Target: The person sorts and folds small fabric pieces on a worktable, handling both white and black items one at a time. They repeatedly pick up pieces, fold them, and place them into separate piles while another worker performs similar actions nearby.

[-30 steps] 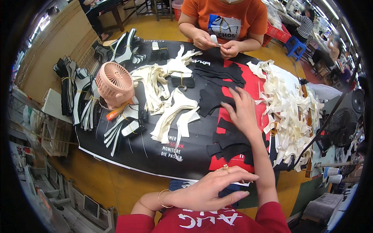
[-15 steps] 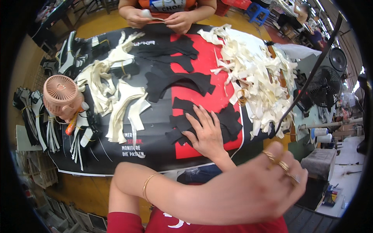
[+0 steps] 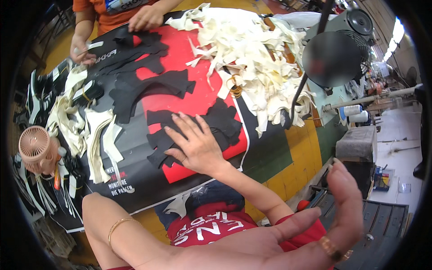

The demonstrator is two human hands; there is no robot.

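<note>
My right hand lies flat on a pile of black fabric pieces, fingers spread, at the near end of a red strip on the table. My left arm, with a thin bracelet, crosses the lower part of the view. Close to the camera, my left hand hangs clear of the table, thumb and fingers apart; no object shows in it. Farther up the strip are more curved black pieces. A co-worker's hand touches the far black pieces, while the other hand holds a small white strip.
A big heap of cream fabric pieces covers the far right of the table. More cream pieces, tied black-and-white bundles and a pink fan are on the left. A dark pole rises at the right, near thread cones.
The view has swung, shifting the table leftward. My left hand has gone from curled to spread. The co-worker's hands have parted, one reaching the black pieces. My right hand stays on its pile.
</note>
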